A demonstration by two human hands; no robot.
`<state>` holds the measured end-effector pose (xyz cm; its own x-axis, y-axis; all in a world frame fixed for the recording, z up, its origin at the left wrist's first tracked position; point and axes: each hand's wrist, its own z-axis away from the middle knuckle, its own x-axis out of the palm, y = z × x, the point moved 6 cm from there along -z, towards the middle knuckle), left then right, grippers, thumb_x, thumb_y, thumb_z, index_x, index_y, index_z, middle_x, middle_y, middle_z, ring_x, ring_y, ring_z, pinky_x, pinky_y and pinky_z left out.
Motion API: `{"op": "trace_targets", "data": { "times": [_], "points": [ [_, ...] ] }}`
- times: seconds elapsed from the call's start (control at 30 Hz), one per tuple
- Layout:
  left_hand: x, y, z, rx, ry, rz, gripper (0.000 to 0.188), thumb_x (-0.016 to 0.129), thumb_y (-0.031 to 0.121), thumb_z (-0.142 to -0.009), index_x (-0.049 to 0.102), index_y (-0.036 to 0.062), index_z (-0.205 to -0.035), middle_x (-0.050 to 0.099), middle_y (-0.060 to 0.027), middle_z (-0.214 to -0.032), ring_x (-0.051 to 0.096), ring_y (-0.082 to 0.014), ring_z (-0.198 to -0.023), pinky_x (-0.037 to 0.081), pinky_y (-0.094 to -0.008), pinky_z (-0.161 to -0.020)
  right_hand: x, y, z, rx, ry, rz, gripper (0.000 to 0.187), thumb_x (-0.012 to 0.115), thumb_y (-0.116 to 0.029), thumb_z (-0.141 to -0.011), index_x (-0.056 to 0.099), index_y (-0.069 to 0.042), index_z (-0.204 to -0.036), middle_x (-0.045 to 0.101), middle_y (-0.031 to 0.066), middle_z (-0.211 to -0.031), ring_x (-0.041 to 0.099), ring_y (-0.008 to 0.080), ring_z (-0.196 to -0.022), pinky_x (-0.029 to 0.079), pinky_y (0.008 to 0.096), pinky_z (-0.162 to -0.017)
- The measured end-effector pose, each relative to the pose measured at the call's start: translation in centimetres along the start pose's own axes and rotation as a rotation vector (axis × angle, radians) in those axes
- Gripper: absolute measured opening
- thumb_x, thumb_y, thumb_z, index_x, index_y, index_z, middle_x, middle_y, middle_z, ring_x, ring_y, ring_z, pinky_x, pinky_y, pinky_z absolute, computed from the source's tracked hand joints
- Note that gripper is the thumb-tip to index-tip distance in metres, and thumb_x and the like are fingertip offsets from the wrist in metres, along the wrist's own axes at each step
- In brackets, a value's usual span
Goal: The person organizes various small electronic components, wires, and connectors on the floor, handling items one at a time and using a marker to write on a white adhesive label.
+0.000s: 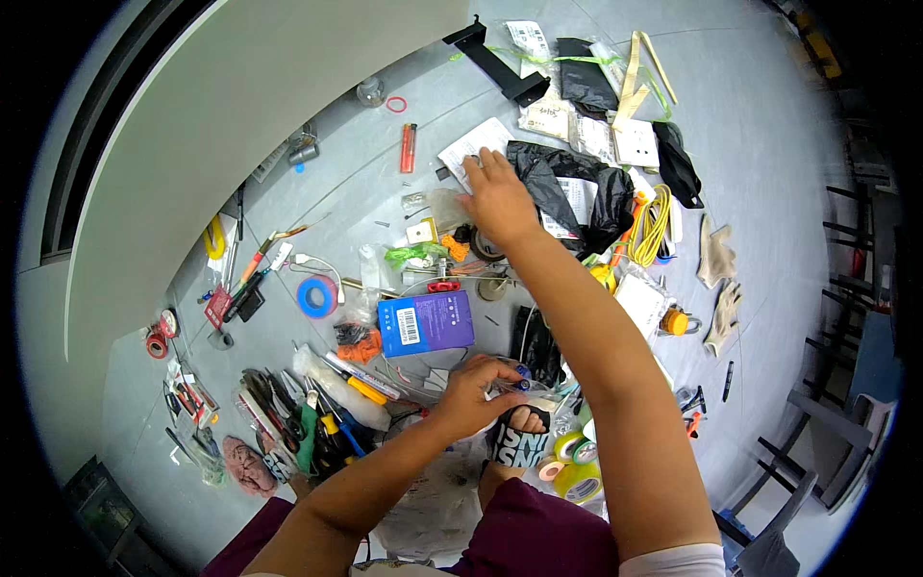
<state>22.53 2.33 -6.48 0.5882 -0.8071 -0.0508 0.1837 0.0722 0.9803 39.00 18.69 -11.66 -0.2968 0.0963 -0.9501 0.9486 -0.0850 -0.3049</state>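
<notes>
My left hand (471,396) is low in the middle, its fingers closed around small dark-blue round-ended pieces (522,377). Their kind is too small to make out; clear plastic lies just beneath. Farther off, my right hand (498,197) reaches out flat with its fingers spread. Its fingertips touch or hover over a printed white paper (476,144); which of the two, I cannot tell. A crumpled black plastic bag (548,188) lies right beside it. Between the hands sits a blue and purple box (428,323).
Tape rolls (578,481) lie near my sandalled foot (524,438). Screwdrivers and other tools (336,433) are heaped at the left. A blue tape roll (316,296), a yellow cable coil (654,231), and work gloves (716,250) are spread over the grey floor. Chairs (808,433) stand far right.
</notes>
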Motion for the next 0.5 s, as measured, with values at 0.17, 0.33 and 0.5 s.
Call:
{"op": "trace_targets", "data": {
  "times": [0.17, 0.33, 0.5],
  "points": [
    [0.3, -0.2, 1.2, -0.098, -0.061, -0.039, 0.029, 0.077, 0.016, -0.07, 0.061, 0.0058, -0.092, 0.059, -0.0095, -0.092, 0.058, -0.0222, -0.09, 0.046, -0.0339, -0.077, 3.2, 1.6, -1.7, 0.191, -0.064, 0.232, 0.054, 0.043, -0.023, -0.088, 0.031, -0.002, -0.136, 0.028, 0.0276, -0.139, 0.025, 0.0409, -0.13, 0.029, 0.0463, -0.103],
    [0.4, 0.0, 2.1, -0.051, -0.089, -0.052, 0.026, 0.076, 0.014, -0.068, 0.062, 0.006, -0.088, 0.06, -0.0069, -0.088, 0.055, -0.0261, -0.093, 0.043, -0.0363, -0.081, 0.7, 2.1, -1.8, 0.122, -0.036, 0.258, 0.041, 0.042, -0.013, -0.086, 0.043, 0.004, -0.124, 0.05, 0.0254, -0.121, 0.05, 0.034, -0.112, 0.041, 0.0358, -0.093],
    [0.7, -0.1, 2.4, -0.052, -0.07, -0.029, 0.026, 0.074, 0.019, -0.068, 0.062, 0.0055, -0.087, 0.06, -0.009, -0.087, 0.055, -0.0264, -0.09, 0.043, -0.0365, -0.079, -3.6, 6.9, 1.9, 0.527, 0.333, -0.977, 0.026, 0.049, -0.011, -0.089, 0.061, 0.005, -0.106, 0.064, 0.0106, -0.094, 0.06, 0.021, -0.085, 0.045, 0.0278, -0.079]
  ]
}}
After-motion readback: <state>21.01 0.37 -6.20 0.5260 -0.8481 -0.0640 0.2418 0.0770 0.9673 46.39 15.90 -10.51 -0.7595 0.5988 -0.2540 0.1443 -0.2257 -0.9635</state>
